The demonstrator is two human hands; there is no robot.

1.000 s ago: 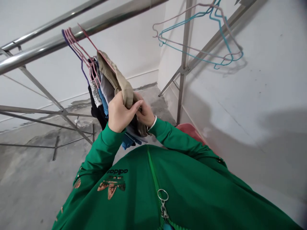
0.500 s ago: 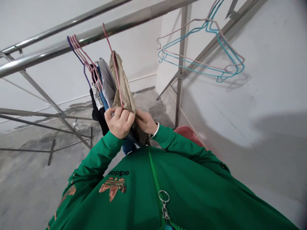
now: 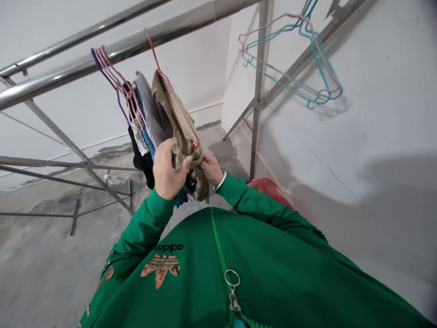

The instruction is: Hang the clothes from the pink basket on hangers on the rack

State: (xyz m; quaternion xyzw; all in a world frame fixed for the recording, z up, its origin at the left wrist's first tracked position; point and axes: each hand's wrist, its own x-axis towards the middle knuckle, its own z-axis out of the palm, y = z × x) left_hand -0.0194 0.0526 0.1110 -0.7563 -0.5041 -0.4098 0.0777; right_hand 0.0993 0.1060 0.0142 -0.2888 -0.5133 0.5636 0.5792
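Two-handed, we pinch the khaki garment (image 3: 182, 143) on its pink hanger (image 3: 156, 63), approx 11 o'clock from us: L hand (image 3: 168, 171) at garment's 7, thumb twd 1; R hand (image 3: 212, 169) at 4, angled twd 10.

Both arms (image 3: 136, 232) reach forward; the left hand (image 3: 169, 170) curls, thumb (image 3: 184, 167) extended, near the right hand (image 3: 211, 170), whose fingertips are hidden.

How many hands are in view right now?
2: left hand at the left of the khaki garment, right hand at its right, fingertips partly hidden. No others show.
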